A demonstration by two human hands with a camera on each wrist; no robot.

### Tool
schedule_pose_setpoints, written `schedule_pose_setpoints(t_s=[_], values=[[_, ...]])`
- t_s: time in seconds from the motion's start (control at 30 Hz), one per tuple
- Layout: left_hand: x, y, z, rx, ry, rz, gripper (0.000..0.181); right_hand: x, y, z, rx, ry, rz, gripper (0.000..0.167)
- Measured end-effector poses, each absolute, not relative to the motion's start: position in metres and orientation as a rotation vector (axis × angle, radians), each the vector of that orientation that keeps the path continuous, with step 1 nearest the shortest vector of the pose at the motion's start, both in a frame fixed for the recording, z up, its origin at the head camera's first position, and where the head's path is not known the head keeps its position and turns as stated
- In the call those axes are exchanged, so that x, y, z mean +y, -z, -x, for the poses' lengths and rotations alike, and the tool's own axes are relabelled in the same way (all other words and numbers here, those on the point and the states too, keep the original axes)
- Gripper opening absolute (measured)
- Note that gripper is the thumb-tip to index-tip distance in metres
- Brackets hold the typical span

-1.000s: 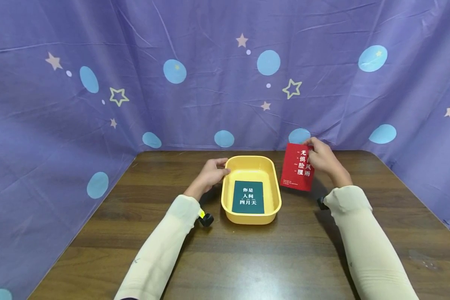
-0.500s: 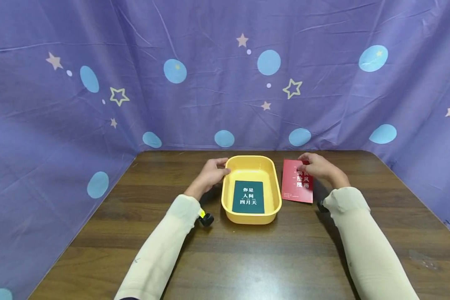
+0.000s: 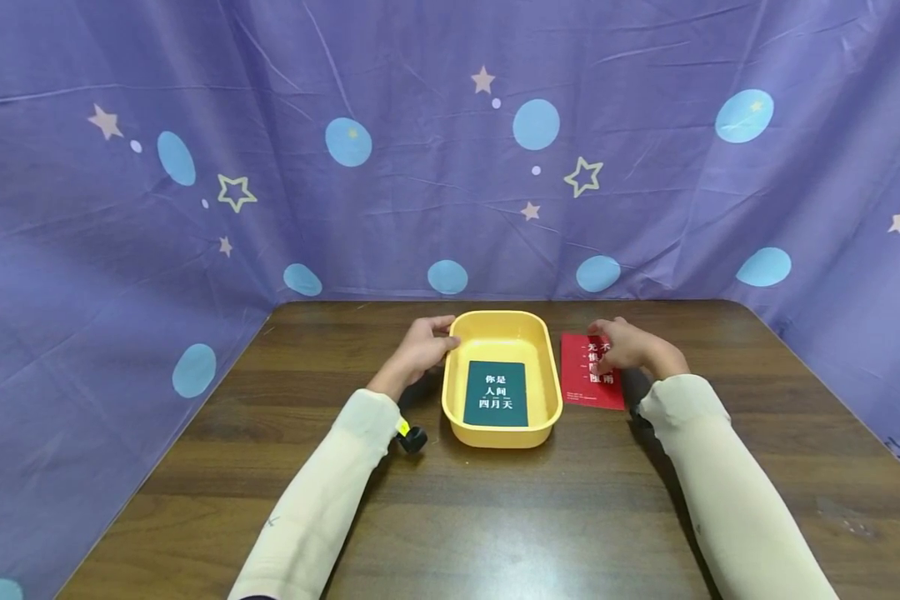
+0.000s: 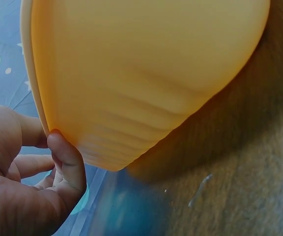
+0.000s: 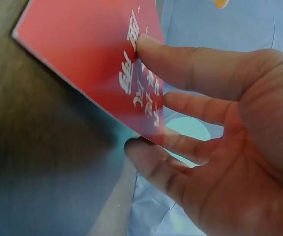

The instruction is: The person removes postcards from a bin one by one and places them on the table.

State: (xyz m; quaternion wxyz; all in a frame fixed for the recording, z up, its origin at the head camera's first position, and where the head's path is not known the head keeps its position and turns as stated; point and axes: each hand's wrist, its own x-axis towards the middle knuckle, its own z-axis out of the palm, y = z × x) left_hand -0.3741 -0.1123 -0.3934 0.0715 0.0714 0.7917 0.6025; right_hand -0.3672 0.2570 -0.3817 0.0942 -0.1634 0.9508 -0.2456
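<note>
My left hand (image 3: 422, 346) pinches the far-left rim of a yellow plastic tub (image 3: 540, 435), thumb outside and fingers over the edge. The left wrist view shows this hand (image 4: 38, 187) beside the tub's wall (image 4: 146, 64). Inside the tub lies a dark green booklet (image 3: 474, 392) with white Chinese characters. To the tub's right, a red booklet (image 3: 574, 383) with white characters lies about flat on the table. My right hand (image 3: 633, 346) holds its far part. In the right wrist view, the thumb touches the red cover (image 5: 77, 44); the other fingers reach the edge, some tips hidden.
A brown wooden table (image 3: 450, 517) carries everything. Behind it hangs a purple curtain (image 3: 420, 225) with stars and blue spots. Black wrist cameras, the left one (image 3: 412, 439) visible, sit under cream sleeves (image 3: 322, 500).
The red booklet came down from upright in my right hand to nearly flat on the table. My right hand lowered with it and shifted slightly left. Left hand and tub stayed put.
</note>
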Motion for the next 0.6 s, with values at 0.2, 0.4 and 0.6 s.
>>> schedule_pose_setpoints(t_s=[0.2, 0.4, 0.6], values=[[-0.1119, 0.3931, 0.3742, 2.377, -1.819, -0.224, 0.056, 0.2508, 0.3821, 0.365, 2.81, 0.65, 0.444, 0.077], [-0.1117, 0.3936, 0.3728, 2.357, -1.841, -0.226, 0.057, 0.2474, 0.3828, 0.3669, 2.822, 0.521, 0.475, 0.07], [-0.112, 0.3946, 0.3728, 2.355, -1.848, -0.214, 0.057, 0.2471, 0.3822, 0.3691, 2.813, 0.477, 0.532, 0.058]])
